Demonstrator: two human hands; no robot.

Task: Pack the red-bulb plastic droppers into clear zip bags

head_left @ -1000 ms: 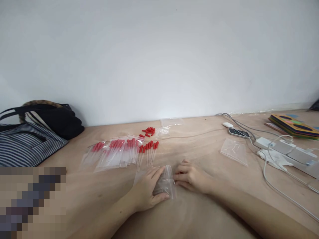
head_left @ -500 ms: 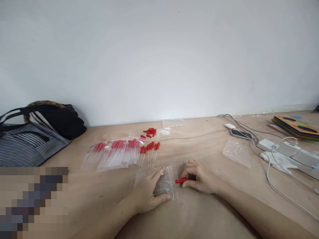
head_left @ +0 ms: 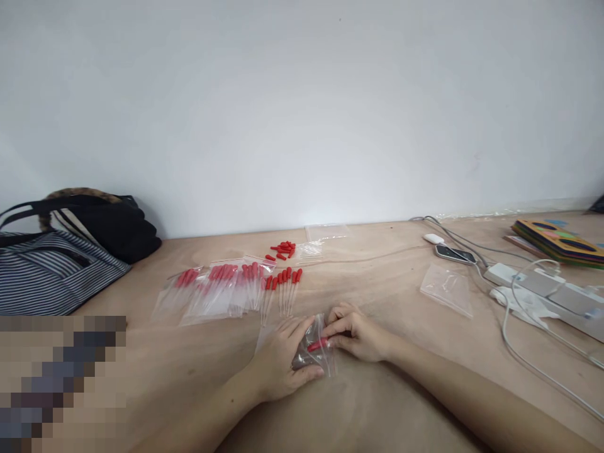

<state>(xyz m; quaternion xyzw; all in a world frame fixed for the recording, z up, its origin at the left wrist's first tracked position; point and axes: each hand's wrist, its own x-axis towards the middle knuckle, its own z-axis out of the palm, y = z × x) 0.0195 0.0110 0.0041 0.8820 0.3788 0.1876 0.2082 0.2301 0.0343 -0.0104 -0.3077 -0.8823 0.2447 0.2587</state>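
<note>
Red dropper (head_left: 317,345): pinched in right hand (head_left: 357,335) fingers at bag mouth.
Clear bag (head_left: 315,356): left hand (head_left: 279,358) grips it on worktop (head_left: 377,402).

Striped bag (head_left: 51,270), phone (head_left: 455,253), chargers (head_left: 542,283), coloured boards (head_left: 559,239) on wooden table (head_left: 377,402).
</note>
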